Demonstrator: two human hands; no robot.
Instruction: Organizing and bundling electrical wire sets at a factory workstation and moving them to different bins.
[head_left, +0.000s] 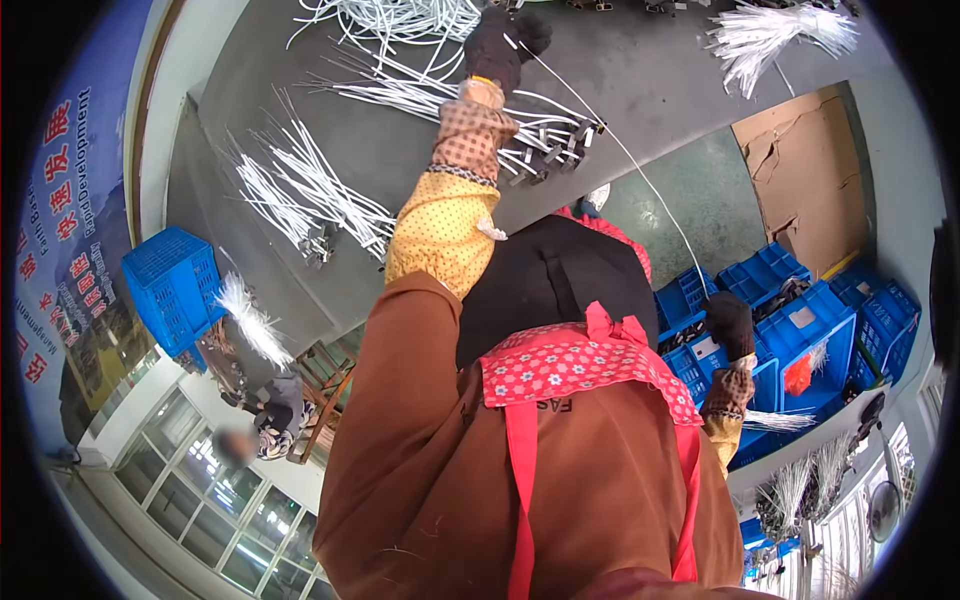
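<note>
A thin white cable (637,165) stretches across the view between my two dark-gloved hands. Over the grey table, my left hand (505,48) is closed around the cable's upper end. My right hand (730,325), low at the right beside blue crates, is closed at its other end; the fingers there are partly hidden. Beneath my left forearm lies a bundle of white cables (400,92) with dark connectors (545,152) at one end. A tangled heap of white cables (400,18) sits just left of my left hand.
More white cable bundles (300,185) lie on the table (640,60) at the left, another bundle (780,40) at the far right. Blue crates (810,330) are stacked at my right near a cardboard sheet (808,165). At the left are a blue crate (172,285) and another person (280,410).
</note>
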